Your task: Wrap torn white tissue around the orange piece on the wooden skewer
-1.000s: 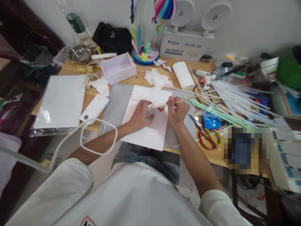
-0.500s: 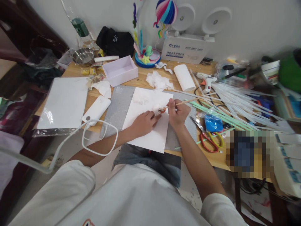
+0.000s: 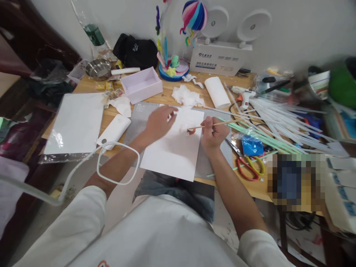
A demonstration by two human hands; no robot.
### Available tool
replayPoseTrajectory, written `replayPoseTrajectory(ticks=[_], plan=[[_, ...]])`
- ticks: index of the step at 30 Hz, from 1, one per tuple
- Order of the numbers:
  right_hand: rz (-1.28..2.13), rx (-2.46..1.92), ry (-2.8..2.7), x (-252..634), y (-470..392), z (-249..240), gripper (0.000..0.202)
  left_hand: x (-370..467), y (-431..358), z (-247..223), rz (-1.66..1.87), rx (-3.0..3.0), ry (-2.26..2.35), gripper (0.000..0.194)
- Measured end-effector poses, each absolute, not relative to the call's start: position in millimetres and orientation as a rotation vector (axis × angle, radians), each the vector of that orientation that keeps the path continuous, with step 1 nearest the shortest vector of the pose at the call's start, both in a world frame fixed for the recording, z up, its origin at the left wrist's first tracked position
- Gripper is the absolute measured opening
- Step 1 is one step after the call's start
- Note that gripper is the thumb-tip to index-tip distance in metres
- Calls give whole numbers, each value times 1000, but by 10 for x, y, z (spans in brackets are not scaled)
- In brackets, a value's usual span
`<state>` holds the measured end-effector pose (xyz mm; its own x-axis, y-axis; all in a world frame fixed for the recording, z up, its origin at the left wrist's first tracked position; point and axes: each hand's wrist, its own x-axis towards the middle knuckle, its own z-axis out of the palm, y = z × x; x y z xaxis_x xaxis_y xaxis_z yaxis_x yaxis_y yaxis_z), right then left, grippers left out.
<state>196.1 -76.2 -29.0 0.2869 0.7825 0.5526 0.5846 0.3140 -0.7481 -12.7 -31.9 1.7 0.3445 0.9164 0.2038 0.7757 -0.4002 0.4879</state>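
Note:
My right hand [image 3: 214,135] is closed around a thin wooden stick [image 3: 230,121]. Its tip meets a small orange-brown piece [image 3: 191,131] with a dark and whitish end; exactly what that piece is, I cannot make out. Beneath lies a white sheet of paper [image 3: 169,159] on a grey cutting mat [image 3: 213,163]. Over the sheet's upper left is my left hand [image 3: 161,124], slightly blurred, its fingers bent and a gap showing between thumb and forefinger. The hand covers the spot where thin white tissue lay.
Right of the mat are scissors [image 3: 251,167], a blue packet [image 3: 252,144], glue sticks [image 3: 278,115] and a glue gun [image 3: 246,97]. Behind stand a paper roll [image 3: 217,92], crumpled tissue [image 3: 187,96] and a lilac box [image 3: 141,86]. A white device [image 3: 114,129] and cable [image 3: 100,174] lie left.
My left hand has lifted from the orange-brown piece and moved left and back over the tissue on the sheet. My right hand has shifted slightly right, still holding the stick.

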Motion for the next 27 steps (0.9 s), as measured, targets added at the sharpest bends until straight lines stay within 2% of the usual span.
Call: replayPoseTrajectory(ticks=[4, 6, 9, 13, 20, 24, 27], plan=[[178, -1358, -1431, 1941, -777, -270, 57, -151, 453, 123, 593, 2165, 1779, 14], [161, -1347, -1457, 1936, -782, -255, 56, -85, 709, 67, 542, 2118, 1826, 14], [155, -1324, -1440, 1939, -774, -246, 53, 41, 915, -95, 489, 2054, 1872, 17], [126, -1326, -1423, 1947, -754, -250, 53, 123, 1060, -290, 543, 1944, 1869, 11], [98, -1343, -1421, 1944, -748, -248, 56, 26, 995, -173, 848, 1882, 1780, 14], [129, -1329, -1426, 1931, -759, -250, 56, -15, 683, 3, 1118, 1884, 1515, 7], [149, -1333, -1436, 1924, -772, -254, 57, -1, 428, 46, 1136, 1766, 1257, 6]])
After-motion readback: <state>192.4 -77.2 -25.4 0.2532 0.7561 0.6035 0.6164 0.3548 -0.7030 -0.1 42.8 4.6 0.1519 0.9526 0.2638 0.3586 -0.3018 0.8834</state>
